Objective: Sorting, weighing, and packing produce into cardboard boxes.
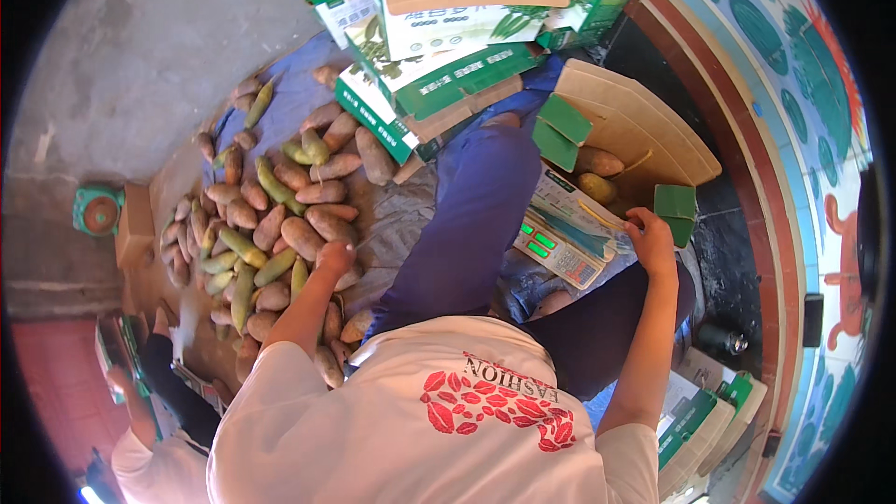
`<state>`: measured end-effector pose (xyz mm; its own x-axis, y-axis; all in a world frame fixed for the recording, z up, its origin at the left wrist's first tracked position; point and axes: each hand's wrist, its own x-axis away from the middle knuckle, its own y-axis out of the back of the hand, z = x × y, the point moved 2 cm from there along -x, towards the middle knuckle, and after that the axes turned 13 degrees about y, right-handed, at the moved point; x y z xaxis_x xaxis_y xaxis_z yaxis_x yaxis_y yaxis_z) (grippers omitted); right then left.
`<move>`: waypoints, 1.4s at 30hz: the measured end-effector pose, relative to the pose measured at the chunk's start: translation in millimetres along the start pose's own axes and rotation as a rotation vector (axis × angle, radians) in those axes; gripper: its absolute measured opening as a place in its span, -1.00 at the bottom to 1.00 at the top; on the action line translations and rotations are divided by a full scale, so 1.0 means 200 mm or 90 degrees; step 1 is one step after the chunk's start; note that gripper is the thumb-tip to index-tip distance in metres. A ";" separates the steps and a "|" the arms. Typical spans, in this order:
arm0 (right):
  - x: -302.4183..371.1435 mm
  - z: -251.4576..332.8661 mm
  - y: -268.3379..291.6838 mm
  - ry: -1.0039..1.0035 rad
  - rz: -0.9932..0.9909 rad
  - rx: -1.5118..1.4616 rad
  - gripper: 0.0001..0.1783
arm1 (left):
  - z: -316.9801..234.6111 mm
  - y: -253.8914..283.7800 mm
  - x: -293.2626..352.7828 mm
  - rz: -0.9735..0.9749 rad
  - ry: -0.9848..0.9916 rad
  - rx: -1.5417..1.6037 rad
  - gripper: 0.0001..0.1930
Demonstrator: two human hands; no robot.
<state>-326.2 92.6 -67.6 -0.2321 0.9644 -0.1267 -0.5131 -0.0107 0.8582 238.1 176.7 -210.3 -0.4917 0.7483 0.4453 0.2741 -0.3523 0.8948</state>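
Observation:
My left hand (334, 259) is over the right side of a heap of brown tubers (301, 237), touching or close to one. Its fingers point down and are partly hidden, so I cannot tell whether it grips anything. Long green-yellow tubers (243, 247) lie mixed into the heap. My right hand (649, 231) is curled at the near edge of an open cardboard carton (635, 112), fingers bent over its rim. A few tubers (597, 189) lie inside the carton. It rests by a digital scale (560, 250) with lit green displays, between my legs.
Green-and-white cartons (467, 28) are stacked at the far side. More cartons (695, 420) stand at the lower right. A blue sheet (289, 84) lies beneath the heap. Another person's arm (140, 406) shows at the lower left. A tiled wall (793, 56) bounds the right.

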 end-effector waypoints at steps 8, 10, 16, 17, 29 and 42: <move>0.00 0.00 0.01 -0.013 0.013 0.004 -0.74 | 0.41 -0.35 0.13 0.183 0.162 -0.056 -0.56; -0.01 0.01 0.02 -0.018 0.019 0.001 -0.75 | 0.40 -0.35 0.13 0.186 0.195 -0.037 -0.52; -0.02 0.00 0.00 -0.039 0.031 -0.027 -0.77 | 0.43 -0.41 -0.03 0.148 0.195 0.032 -0.42; -0.03 0.00 0.00 -0.048 0.034 -0.025 -0.77 | 0.43 -0.40 -0.04 0.131 0.205 0.028 -0.41; -0.01 -0.01 0.00 -0.080 0.033 -0.016 -0.79 | 0.21 -0.07 -0.39 -0.056 0.159 0.024 -0.36; -0.06 0.04 -0.02 -0.082 0.045 0.026 -0.80 | 0.17 -0.07 -0.53 0.097 0.180 -0.291 -0.52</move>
<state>-315.4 83.5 -65.1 -0.1571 0.9876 -0.0018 -0.4646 -0.0723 0.8826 314.1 120.4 -272.1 -0.6950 0.5118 0.5050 0.0039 -0.6996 0.7145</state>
